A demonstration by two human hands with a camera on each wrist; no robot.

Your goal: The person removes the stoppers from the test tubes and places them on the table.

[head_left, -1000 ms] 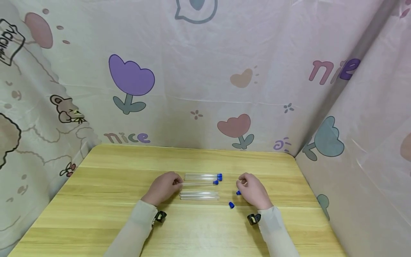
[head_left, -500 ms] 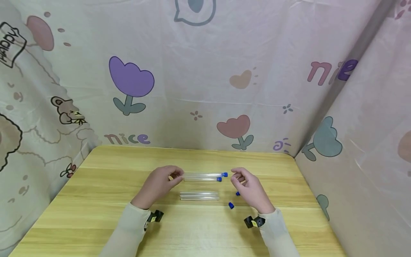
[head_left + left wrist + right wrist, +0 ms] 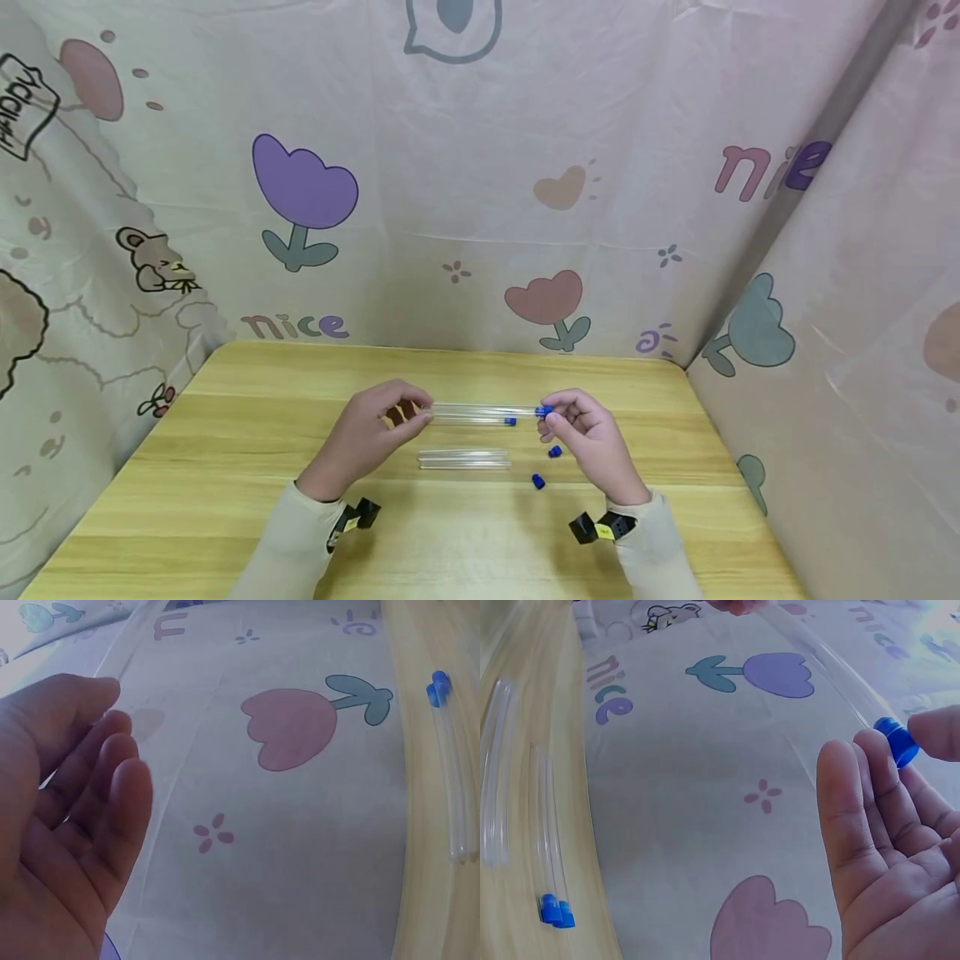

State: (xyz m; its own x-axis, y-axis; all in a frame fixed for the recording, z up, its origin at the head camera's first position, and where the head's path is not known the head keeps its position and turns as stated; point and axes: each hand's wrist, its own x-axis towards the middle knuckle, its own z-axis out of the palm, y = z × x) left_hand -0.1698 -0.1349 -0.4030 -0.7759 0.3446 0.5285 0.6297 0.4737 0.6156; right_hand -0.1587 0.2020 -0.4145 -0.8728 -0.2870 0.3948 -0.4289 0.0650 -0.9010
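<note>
A clear test tube (image 3: 480,409) with a blue cap (image 3: 544,412) is held level above the table between both hands. My left hand (image 3: 371,433) pinches its capless end between thumb and fingertips; that grip is not visible in the left wrist view. At the other end my right hand (image 3: 592,446) pinches the blue cap between thumb and fingers, clearest in the right wrist view. Beneath, capped test tubes (image 3: 550,832) lie side by side on the table. Nearer the front are several uncapped tubes (image 3: 463,459).
Two loose blue caps, one (image 3: 555,452) close under the right hand and one (image 3: 538,482) farther forward, lie on the wooden table (image 3: 450,542). A patterned cloth (image 3: 420,208) hangs behind the table and along both sides.
The left hand has lifted the capped test tube off the table, carrying it back and to the right. The right hand has moved back from beside a loose cap and now pinches the tube's cap.
</note>
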